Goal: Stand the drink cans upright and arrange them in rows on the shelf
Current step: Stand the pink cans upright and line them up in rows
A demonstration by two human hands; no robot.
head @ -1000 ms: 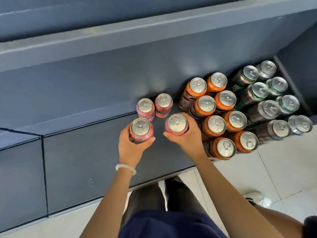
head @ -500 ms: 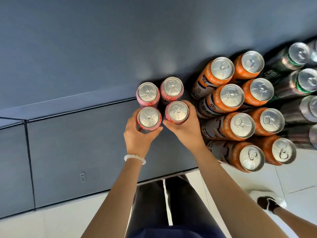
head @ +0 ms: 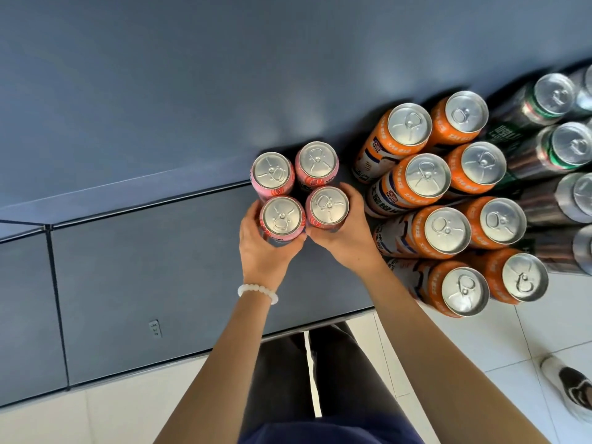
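Several pink cans stand upright in a tight square on the blue-grey shelf (head: 144,257). My left hand (head: 261,251) grips the front left pink can (head: 282,217). My right hand (head: 344,240) grips the front right pink can (head: 328,206). Behind them stand the back left pink can (head: 272,173) and the back right pink can (head: 316,163), touching the front pair. To the right, orange cans (head: 427,174) stand upright in two rows running from the back to the shelf's front edge.
Silver and green cans (head: 570,145) fill the shelf's far right in rows. The shelf's left part lies bare, with a seam (head: 57,302) across it. White floor tiles (head: 480,354), my legs and a shoe (head: 573,386) lie below the front edge.
Both hands have pushed the two front pink cans back and together, up against the back pair. The view has dropped closer to the shelf.
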